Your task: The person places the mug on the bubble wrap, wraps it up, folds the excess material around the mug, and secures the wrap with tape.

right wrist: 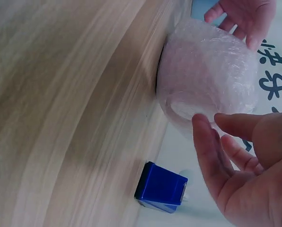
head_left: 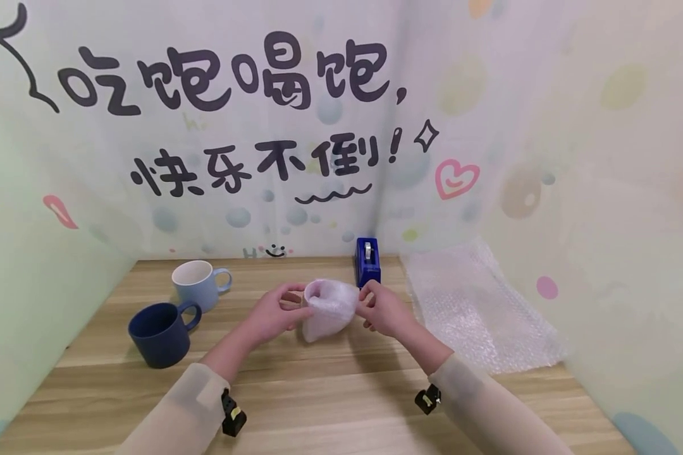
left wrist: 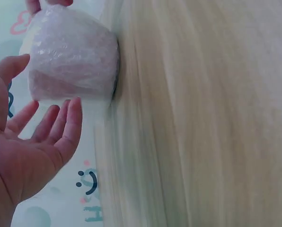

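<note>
A pinkish mug wrapped in bubble wrap point(head_left: 332, 309) is on the wooden table between the two hands, its round opening facing up and left in the head view. The left hand point(head_left: 276, 313) is at its left side, thumb and fingers spread, fingertips right at the wrap in the left wrist view. From the other side, the right hand point(head_left: 384, 309) pinches the wrap between thumb and forefinger, where it bulges out point(right wrist: 190, 109). The wrap hides most of the mug.
At the left stand a light blue mug point(head_left: 196, 287) and a dark blue mug point(head_left: 159, 335). A blue tape dispenser point(head_left: 367, 265) is behind the right hand. Sheets of bubble wrap point(head_left: 478, 309) lie at the right, against the printed wall covering point(head_left: 546, 221).
</note>
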`<state>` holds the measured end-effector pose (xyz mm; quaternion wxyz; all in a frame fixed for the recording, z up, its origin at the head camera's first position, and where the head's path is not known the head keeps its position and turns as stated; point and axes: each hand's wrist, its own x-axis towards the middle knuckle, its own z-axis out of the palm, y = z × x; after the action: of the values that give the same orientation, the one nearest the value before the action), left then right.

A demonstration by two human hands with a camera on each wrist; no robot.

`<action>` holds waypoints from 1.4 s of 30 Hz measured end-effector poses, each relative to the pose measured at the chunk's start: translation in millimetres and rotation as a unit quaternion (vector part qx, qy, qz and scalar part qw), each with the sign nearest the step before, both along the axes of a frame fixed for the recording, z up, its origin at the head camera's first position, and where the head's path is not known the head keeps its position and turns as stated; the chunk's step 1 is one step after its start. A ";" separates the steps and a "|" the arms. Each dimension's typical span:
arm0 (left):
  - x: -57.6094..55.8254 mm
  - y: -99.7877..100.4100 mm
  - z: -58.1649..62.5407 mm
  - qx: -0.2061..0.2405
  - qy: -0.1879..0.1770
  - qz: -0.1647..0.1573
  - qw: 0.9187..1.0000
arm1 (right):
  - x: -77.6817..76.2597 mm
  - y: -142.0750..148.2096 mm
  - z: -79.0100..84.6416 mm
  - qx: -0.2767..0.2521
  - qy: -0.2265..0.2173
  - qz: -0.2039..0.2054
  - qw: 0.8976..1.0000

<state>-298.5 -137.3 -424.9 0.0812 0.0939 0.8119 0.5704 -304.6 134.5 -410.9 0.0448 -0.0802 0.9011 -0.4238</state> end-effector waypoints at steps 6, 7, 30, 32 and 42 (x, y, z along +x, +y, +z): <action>7.9 5.6 -1.4 0.052 -0.063 0.021 0.996 | 3.9 -6.8 -0.8 -0.154 -0.084 -0.023 0.984; 7.2 7.1 -1.7 0.060 -0.063 0.028 0.996 | 3.8 -9.0 -0.4 -0.168 -0.088 -0.026 0.982; -77.9 33.5 -4.1 0.101 -0.010 0.036 0.994 | -88.5 -53.8 1.3 -0.166 -0.019 -0.051 0.985; -84.0 36.7 -5.8 0.105 -0.003 0.027 0.994 | -92.8 -52.9 1.0 -0.163 -0.018 -0.058 0.985; -91.5 44.7 -2.2 0.076 -0.024 0.033 0.996 | -102.4 -47.8 -0.1 -0.156 -0.025 -0.060 0.986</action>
<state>-390.0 -92.6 -427.1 0.0750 0.0593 0.7668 0.6348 -407.0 86.7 -411.0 0.0290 -0.0208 0.8257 -0.5630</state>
